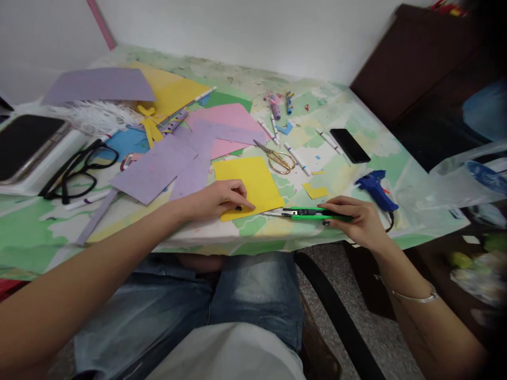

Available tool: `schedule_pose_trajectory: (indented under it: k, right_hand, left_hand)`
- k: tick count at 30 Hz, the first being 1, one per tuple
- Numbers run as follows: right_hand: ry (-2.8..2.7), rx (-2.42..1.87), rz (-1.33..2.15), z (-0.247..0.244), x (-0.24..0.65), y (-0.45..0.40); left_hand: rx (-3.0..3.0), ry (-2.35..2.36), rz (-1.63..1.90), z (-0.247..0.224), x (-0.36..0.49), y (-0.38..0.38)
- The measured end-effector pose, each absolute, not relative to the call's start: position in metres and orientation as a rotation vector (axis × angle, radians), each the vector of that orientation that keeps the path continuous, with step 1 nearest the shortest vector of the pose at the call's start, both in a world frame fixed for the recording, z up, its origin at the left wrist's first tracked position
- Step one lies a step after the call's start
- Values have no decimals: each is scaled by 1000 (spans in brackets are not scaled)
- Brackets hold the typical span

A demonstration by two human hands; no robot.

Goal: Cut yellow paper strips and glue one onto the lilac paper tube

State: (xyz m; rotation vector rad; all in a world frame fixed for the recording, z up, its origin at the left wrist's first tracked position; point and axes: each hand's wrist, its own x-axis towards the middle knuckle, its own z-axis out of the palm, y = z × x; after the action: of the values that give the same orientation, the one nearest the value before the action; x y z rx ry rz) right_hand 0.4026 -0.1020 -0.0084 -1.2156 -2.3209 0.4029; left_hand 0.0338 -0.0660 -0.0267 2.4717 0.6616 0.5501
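Note:
A yellow sheet of paper (253,182) lies near the front edge of the table. My left hand (222,200) rests on its lower left part, fingers bent and fingertips on the paper, holding it down. My right hand (352,219) grips a green cutter knife (304,212) that points left, with its blade by the lower right edge of the yellow sheet. Just behind the sheet are gold-handled scissors (279,161). A small yellow scrap (315,191) sits above the knife.
Purple sheets (158,163), a pink sheet (232,124) and black glasses (85,171) are at the left. Toward the right are markers (298,159), a black phone (349,145) and a blue glue gun (378,192) with its cord. A tablet-like object (29,145) lies far left.

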Motion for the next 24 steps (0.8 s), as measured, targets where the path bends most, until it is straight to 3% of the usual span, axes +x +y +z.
schedule_pose_trajectory:
  k: [24]
  right_hand:
    - [-2371,-1119,376,-9,391,-100]
  left_hand:
    - [2437,681,585,-27,33,-66]
